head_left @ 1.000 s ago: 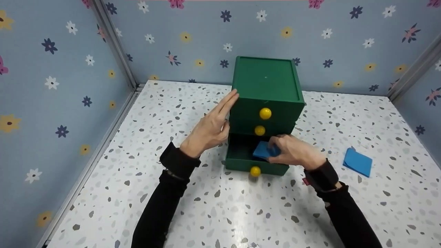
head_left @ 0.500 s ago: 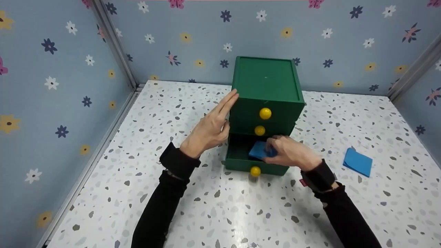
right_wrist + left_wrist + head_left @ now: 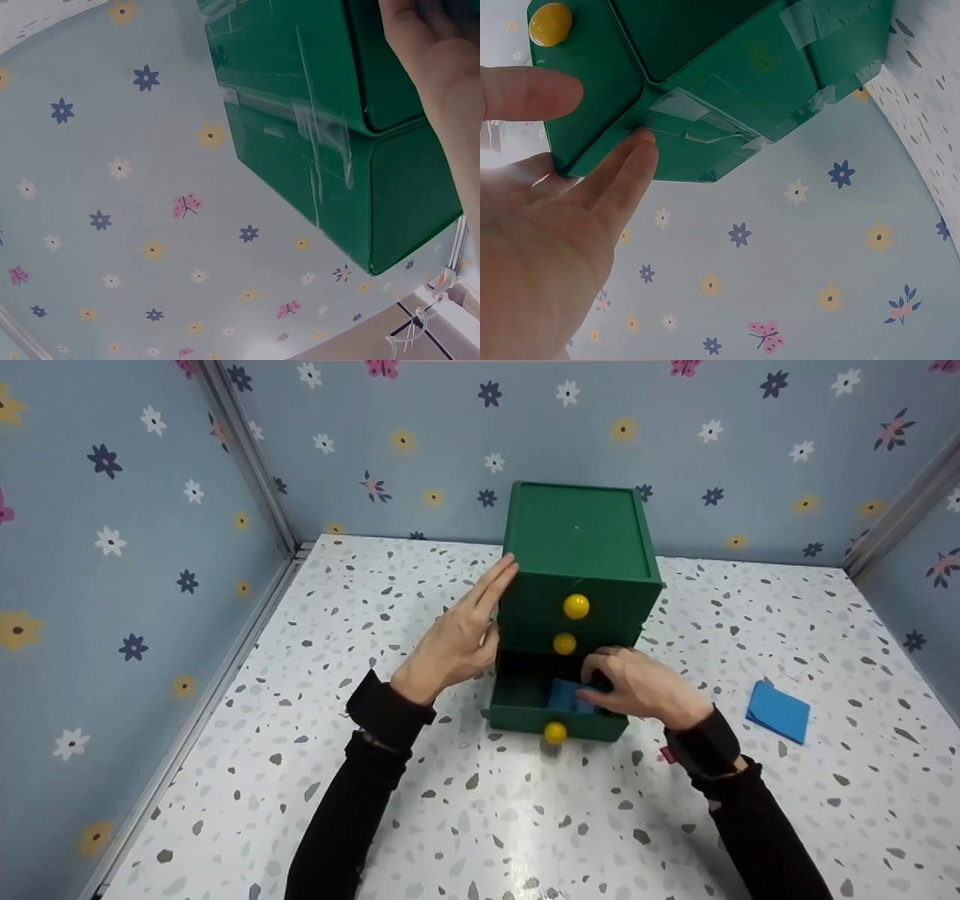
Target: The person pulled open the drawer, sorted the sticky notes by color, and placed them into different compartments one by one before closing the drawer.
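A green drawer cabinet (image 3: 581, 529) with yellow knobs stands on the table, its bottom drawer (image 3: 525, 723) pulled out. My left hand (image 3: 454, 645) rests against the cabinet's left side, fingers straight; the left wrist view shows those fingertips (image 3: 645, 139) on the taped green wall. My right hand (image 3: 637, 682) reaches into the bottom drawer from the right, thumb and bent fingers spread apart. Under its thumb, low in the drawer, lies a flat blue piece (image 3: 564, 695) like a folded cloth. In the right wrist view the hand's fingers are cut off by the frame.
A second folded blue cloth (image 3: 778, 712) lies on the speckled table (image 3: 420, 840) to the right of the cabinet. The two upper drawers, with yellow knobs (image 3: 576, 607), are closed. A flowered wall (image 3: 442, 427) rises behind, with another panel on the left.
The blue piece, earlier pinched in my right hand, now lies lower in the drawer. The right thumb and fingers have parted. My left hand has stayed against the cabinet.
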The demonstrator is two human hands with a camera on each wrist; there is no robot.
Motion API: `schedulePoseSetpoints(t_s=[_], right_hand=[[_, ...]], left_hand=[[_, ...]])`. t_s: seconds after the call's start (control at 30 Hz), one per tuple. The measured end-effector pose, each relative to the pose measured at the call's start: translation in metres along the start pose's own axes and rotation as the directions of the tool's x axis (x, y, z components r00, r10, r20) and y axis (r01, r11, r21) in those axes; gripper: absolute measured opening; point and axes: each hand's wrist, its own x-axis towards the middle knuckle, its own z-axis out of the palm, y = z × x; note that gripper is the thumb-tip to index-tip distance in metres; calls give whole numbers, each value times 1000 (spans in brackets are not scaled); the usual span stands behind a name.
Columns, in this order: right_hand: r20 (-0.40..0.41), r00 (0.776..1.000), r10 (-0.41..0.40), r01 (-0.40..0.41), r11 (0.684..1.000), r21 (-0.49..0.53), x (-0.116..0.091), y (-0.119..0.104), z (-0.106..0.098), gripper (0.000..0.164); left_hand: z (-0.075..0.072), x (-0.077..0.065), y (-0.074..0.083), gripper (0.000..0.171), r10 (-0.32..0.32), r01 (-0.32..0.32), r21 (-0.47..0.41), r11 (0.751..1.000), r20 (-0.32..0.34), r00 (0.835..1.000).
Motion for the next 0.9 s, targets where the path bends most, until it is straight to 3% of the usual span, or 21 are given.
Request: schedulePoseSetpoints(t_s=[0.3, 0.5, 0.7, 0.9], right_hand=[[-3, 995, 101, -100, 989, 111, -17, 13, -31, 18], [-22, 985, 173, -169, 977, 127, -27, 29, -50, 19], [-43, 966, 254, -245, 957, 153, -41, 47, -64, 28], [-49, 933, 357, -343, 920, 188, -58, 64, -77, 36]], left_hand=[[1, -1, 0, 75, 9, -9, -20, 1000, -22, 1000], [1, -1, -1, 76, 5, -6, -3, 1000, -22, 1000], [1, -1, -1, 77, 9, -9, -6, 1000, -15, 1000], [1, -1, 0, 77, 3, -3, -7, 1000, -5, 1000]])
